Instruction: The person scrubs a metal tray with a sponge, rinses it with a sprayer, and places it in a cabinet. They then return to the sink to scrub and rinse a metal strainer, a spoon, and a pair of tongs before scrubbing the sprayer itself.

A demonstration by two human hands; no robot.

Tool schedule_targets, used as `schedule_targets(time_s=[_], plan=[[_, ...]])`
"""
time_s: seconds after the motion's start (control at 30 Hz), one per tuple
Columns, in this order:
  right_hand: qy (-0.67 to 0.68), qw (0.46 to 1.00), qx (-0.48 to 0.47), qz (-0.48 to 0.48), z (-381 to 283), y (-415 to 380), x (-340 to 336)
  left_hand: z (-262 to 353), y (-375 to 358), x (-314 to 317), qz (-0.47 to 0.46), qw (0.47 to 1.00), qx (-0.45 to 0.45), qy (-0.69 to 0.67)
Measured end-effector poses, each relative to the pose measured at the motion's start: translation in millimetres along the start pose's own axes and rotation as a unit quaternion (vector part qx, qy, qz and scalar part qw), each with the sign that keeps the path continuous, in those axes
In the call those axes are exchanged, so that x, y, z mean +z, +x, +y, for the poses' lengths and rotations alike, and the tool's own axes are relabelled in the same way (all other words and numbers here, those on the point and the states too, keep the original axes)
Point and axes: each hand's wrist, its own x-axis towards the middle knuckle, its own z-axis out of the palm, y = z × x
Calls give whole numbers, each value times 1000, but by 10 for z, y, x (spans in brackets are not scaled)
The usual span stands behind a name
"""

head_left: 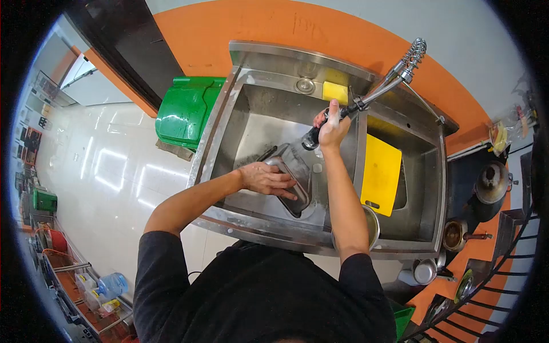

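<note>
My right hand (pixel 333 130) is wrapped around the black handle of a spray faucet (pixel 311 139), its thumb pointing up. Water sprays from the nozzle down and to the left, into the left basin of the steel sink (pixel 269 97). In that basin a rectangular metal pan (pixel 303 180) lies tilted under the spray. My left hand (pixel 267 179) holds the pan at its left side, fingers laid across it; part of the pan is hidden by the hand.
A yellow sponge (pixel 335 92) sits on the sink's back ledge. In the right basin leans a yellow cutting board (pixel 381 174). A metal bowl (pixel 372 226) is partly behind my right forearm. A green bin (pixel 189 111) stands left of the sink; pans (pixel 490 183) are at the right.
</note>
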Motion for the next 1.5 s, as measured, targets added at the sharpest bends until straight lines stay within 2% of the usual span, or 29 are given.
schedule_targets(time_s=[0.03, 0.1, 0.17, 0.2, 0.23, 0.27, 0.3, 0.37, 0.43, 0.5, 0.53, 0.6, 0.73, 0.8, 0.83, 0.9, 0.93, 0.97, 1.03, 1.07, 1.13, 1.17, 1.23, 1.27, 1.33, 1.4, 1.47, 1.5], plan=[[-32, 999, -22, 16, 13, 27, -39, -26, 4, -8, -1, 1000, -10, -15], [-28, 999, -4, 18, -15, 40, -109, -80, -19, -28, 8, 1000, -13, -6], [-25, 999, 16, 19, -60, 13, -156, -70, -52, -22, -29, 996, -76, -39], [64, 997, 49, -13, -107, -10, -155, -75, -28, -5, -30, 996, -76, -41], [153, 984, 81, -46, -155, -31, -149, -100, 10, 25, -53, 991, -124, -19], [154, 984, 82, -46, -196, -58, -116, -133, 45, 49, -76, 982, -173, 5], [202, 973, 86, -69, -240, -94, -50, -149, 64, 102, -77, 982, -173, 5], [252, 959, 89, -94, -358, -158, 119, -172, 43, 272, -174, 950, -260, 9], [231, 967, 97, -38, -481, -183, 271, -248, 72, 265, -180, 940, -290, 1], [216, 971, 98, -29, -391, -142, 262, -284, 112, 227, -273, 898, -343, 32], [175, 981, 85, -21, -333, -122, 228, -298, 56, 303, -274, 897, -345, 37], [122, 991, 55, -3, -280, -102, 204, -335, -31, 444, -217, 881, -421, -1], [182, 978, 88, -46, -338, -151, 316, -341, -8, 453, -169, 855, -489, -45], [220, 969, 103, -52, -341, -164, 360, -414, 52, 464, -163, 785, -583, -131], [256, 958, 119, -56, -338, -166, 357, -428, 43, 497, -164, 786, -581, -133], [248, 963, 97, -36, -321, -134, 341, -472, 9, 605, -140, 711, -663, -190], [242, 967, 77, -18, -305, -115, 332, -536, -18, 686, -190, 653, -698, -225], [241, 967, 77, -17, -245, -74, 290, -566, -43, 762, -190, 654, -697, -226], [150, 989, 14, 7, -97, 23, 178, -583, -155, 974, -192, 503, -805, -249], [165, 986, 29, 12, -38, 40, 139, -549, -252, 1062, -193, 503, -805, -249], [197, 978, 65, -1, -4, -12, 157, -468, -438, 1195, -90, 423, -832, -346], [228, 968, 101, -13, 24, -63, 166, -395, -458, 1248, -93, 423, -831, -349], [244, 962, 117, -34, 14, -141, 230, -230, -502, 1347, 82, 327, -829, -445], [238, 966, 95, -31, 38, -130, 217, -139, -603, 1458, 79, 327, -829, -447], [230, 970, 74, -27, 99, -56, 201, 111, -980, 1967, 95, 361, -821, -432], [135, 990, 2, 44, 139, 31, 118, 108, -764, 1442, 71, 344, -839, -416], [107, 994, 6, 17, 192, 66, -69, 220, -685, 1187, 51, 326, -856, -397], [79, 997, 8, -11, 204, 71, -117, 291, -718, 1155, 101, 288, -856, -417]])
